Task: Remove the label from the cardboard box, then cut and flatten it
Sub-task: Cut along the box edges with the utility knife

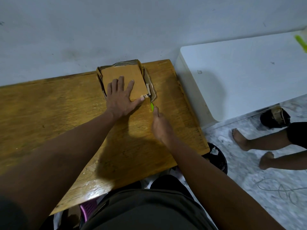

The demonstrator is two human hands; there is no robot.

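Note:
A brown cardboard box [123,73] lies on the wooden table [49,113] near its far edge, against the wall. My left hand [120,98] presses flat on the box's top panel, fingers spread. My right hand [160,125] grips a green cutter [152,107] whose tip meets the box's near right corner. A small scrap of label with black print [144,96] shows at that corner. The box's right side [149,82] looks torn and splayed outward.
A white cabinet [240,77] stands right of the table. Another person's bare legs [259,143] are on the floor at right. A dark bin [217,156] with paper scraps sits below the table's right corner. A loose cord [282,190] lies on the floor.

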